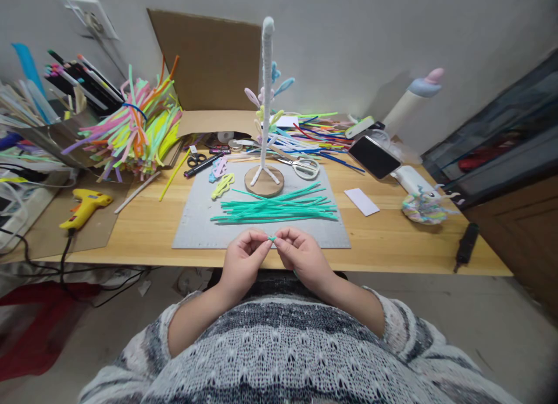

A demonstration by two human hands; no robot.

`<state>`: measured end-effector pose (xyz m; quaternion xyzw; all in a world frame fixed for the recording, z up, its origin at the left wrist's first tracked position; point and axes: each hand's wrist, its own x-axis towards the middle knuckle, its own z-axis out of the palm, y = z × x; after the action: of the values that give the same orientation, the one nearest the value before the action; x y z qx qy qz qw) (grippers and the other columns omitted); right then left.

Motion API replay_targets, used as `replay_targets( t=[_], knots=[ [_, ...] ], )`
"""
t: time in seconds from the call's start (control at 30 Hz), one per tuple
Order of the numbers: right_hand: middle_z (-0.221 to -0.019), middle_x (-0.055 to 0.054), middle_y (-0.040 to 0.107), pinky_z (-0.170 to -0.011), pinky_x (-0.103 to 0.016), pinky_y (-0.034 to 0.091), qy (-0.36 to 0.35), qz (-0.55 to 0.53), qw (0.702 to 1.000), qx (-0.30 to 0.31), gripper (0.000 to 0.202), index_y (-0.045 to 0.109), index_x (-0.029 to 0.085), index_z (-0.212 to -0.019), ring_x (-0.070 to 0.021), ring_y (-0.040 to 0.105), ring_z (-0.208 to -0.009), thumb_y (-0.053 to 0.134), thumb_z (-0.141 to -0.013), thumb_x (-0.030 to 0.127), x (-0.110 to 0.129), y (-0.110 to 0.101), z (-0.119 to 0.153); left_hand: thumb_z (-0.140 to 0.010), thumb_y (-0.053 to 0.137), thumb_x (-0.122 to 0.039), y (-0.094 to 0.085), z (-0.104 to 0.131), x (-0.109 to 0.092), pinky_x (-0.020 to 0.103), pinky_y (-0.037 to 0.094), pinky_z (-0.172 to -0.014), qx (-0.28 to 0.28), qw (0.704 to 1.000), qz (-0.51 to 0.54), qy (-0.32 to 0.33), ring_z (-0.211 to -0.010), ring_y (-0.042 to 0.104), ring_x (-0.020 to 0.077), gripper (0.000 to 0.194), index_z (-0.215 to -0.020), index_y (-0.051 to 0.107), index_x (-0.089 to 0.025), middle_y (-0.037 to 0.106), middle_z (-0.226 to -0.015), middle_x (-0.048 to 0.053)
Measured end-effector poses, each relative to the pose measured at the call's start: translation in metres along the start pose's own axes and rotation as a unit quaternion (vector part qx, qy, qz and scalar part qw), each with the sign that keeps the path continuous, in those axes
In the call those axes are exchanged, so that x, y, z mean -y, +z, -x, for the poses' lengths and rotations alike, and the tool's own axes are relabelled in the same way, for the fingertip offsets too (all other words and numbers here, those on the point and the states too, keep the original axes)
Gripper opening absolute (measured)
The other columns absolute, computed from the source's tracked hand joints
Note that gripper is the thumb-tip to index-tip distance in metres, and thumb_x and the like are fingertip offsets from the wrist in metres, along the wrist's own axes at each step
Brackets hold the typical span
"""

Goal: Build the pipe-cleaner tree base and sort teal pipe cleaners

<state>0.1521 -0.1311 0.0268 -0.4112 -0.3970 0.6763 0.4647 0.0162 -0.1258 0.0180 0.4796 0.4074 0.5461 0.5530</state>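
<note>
Between the fingertips of my left hand (246, 254) and my right hand (304, 256) is a small bent piece of green pipe cleaner (272, 239). Both hands pinch it just above the front edge of the mat, and most of it is hidden by my fingers. Right beyond my hands lies a loose pile of green pipe cleaners (274, 209) on the grey cutting mat (192, 229). Behind the pile a white wrapped stem (267, 96) stands upright on a round wooden base (264, 182), with pastel pipe-cleaner shapes around its middle.
Yellow pipe-cleaner shapes (223, 186) and white-handled scissors (306, 167) flank the base. A yellow glue gun (85, 208) lies at left, near a bundle of coloured pipe cleaners (135, 125). A phone (375, 156) leans at right, beyond a white card (361, 202).
</note>
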Motion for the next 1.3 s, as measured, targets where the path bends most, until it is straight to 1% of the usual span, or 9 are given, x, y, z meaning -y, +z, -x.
replay_targets(
  t=[0.2, 0.33, 0.53, 0.6, 0.67, 0.77, 1.0, 1.1, 1.3],
  knots=[
    [-0.045, 0.012, 0.036, -0.037, -0.018, 0.016, -0.001, -0.009, 1.000, -0.002, 0.029, 0.050, 0.017, -0.078, -0.0026, 0.024, -0.037, 0.066, -0.074, 0.041, -0.004, 0.000, 0.000, -0.074, 0.068, -0.026, 0.001, 0.001, 0.003, 0.023, 0.047, -0.067, 0.001, 0.999, -0.030, 0.032, -0.072, 0.055, 0.0121, 0.014, -0.073, 0.058, -0.015, 0.057, -0.074, 0.002],
    [-0.043, 0.012, 0.035, -0.036, -0.018, 0.015, 0.010, -0.040, 0.999, 0.004, 0.026, 0.050, 0.018, -0.076, -0.0028, 0.022, -0.036, 0.065, -0.074, 0.038, -0.005, 0.001, -0.001, -0.080, 0.061, -0.018, -0.004, 0.004, 0.006, 0.024, 0.047, -0.066, 0.021, 0.975, -0.149, 0.166, -0.073, 0.055, 0.0127, 0.007, -0.075, 0.057, -0.016, 0.056, -0.075, 0.003],
    [-0.041, 0.013, 0.031, -0.036, -0.015, 0.009, 0.104, -0.126, 0.986, 0.026, 0.027, 0.046, 0.018, -0.072, -0.0006, 0.016, -0.035, 0.070, -0.068, 0.031, 0.000, -0.002, -0.003, -0.082, 0.051, -0.005, -0.020, 0.005, 0.011, 0.023, 0.049, -0.065, 0.093, 0.812, -0.405, 0.409, -0.079, 0.060, 0.0146, 0.022, -0.099, 0.059, -0.016, 0.062, -0.091, 0.011],
    [-0.042, 0.013, 0.033, -0.035, -0.014, 0.008, 0.118, -0.137, 0.983, 0.040, 0.028, 0.045, 0.018, -0.072, -0.0002, 0.016, -0.035, 0.070, -0.069, 0.032, 0.001, -0.003, -0.003, -0.083, 0.049, -0.005, -0.023, 0.004, 0.013, 0.023, 0.048, -0.062, 0.084, 0.765, -0.465, 0.437, -0.076, 0.060, 0.0149, 0.025, -0.104, 0.059, -0.016, 0.064, -0.091, 0.012],
    [-0.044, 0.011, 0.038, -0.035, -0.014, 0.009, 0.103, -0.139, 0.984, 0.052, 0.028, 0.047, 0.017, -0.074, -0.0001, 0.018, -0.034, 0.070, -0.070, 0.033, 0.001, -0.003, -0.004, -0.083, 0.049, -0.007, -0.024, 0.005, 0.014, 0.022, 0.047, -0.060, 0.065, 0.752, -0.489, 0.437, -0.073, 0.060, 0.0147, 0.025, -0.105, 0.059, -0.015, 0.064, -0.089, 0.012],
    [-0.046, 0.011, 0.042, -0.034, -0.014, 0.013, 0.077, -0.122, 0.988, 0.055, 0.030, 0.049, 0.017, -0.079, -0.0006, 0.023, -0.035, 0.072, -0.069, 0.033, -0.001, -0.004, -0.003, -0.084, 0.049, -0.009, -0.024, 0.007, 0.013, 0.023, 0.049, -0.064, 0.056, 0.775, -0.480, 0.407, -0.076, 0.062, 0.0155, 0.023, -0.102, 0.061, -0.016, 0.064, -0.090, 0.011],
    [-0.043, 0.011, 0.045, -0.031, -0.015, 0.021, 0.045, -0.023, 0.998, 0.033, 0.031, 0.049, 0.018, -0.079, -0.0028, 0.029, -0.031, 0.070, -0.070, 0.039, -0.008, -0.006, -0.005, -0.086, 0.050, -0.014, -0.019, 0.007, 0.006, 0.025, 0.048, -0.068, 0.091, 0.915, -0.333, 0.208, -0.076, 0.058, 0.0144, 0.018, -0.100, 0.060, -0.018, 0.060, -0.085, 0.006],
    [-0.037, 0.012, 0.041, -0.032, -0.016, 0.020, 0.037, 0.034, 0.998, 0.035, 0.030, 0.049, 0.017, -0.075, -0.0029, 0.028, -0.030, 0.067, -0.071, 0.041, -0.008, -0.007, -0.006, -0.086, 0.050, -0.014, -0.021, 0.003, 0.002, 0.024, 0.046, -0.066, 0.137, 0.921, -0.331, 0.155, -0.076, 0.056, 0.0136, 0.028, -0.112, 0.057, -0.021, 0.063, -0.090, 0.005],
    [-0.033, 0.013, 0.038, -0.030, -0.016, 0.016, 0.068, 0.053, 0.995, 0.042, 0.031, 0.047, 0.018, -0.071, -0.0026, 0.025, -0.027, 0.068, -0.068, 0.041, -0.006, -0.008, -0.006, -0.086, 0.052, -0.016, -0.029, -0.003, -0.002, 0.027, 0.046, -0.070, 0.196, 0.898, -0.359, 0.164, -0.081, 0.057, 0.0150, 0.018, -0.103, 0.059, -0.019, 0.063, -0.088, 0.005]
  ],
)
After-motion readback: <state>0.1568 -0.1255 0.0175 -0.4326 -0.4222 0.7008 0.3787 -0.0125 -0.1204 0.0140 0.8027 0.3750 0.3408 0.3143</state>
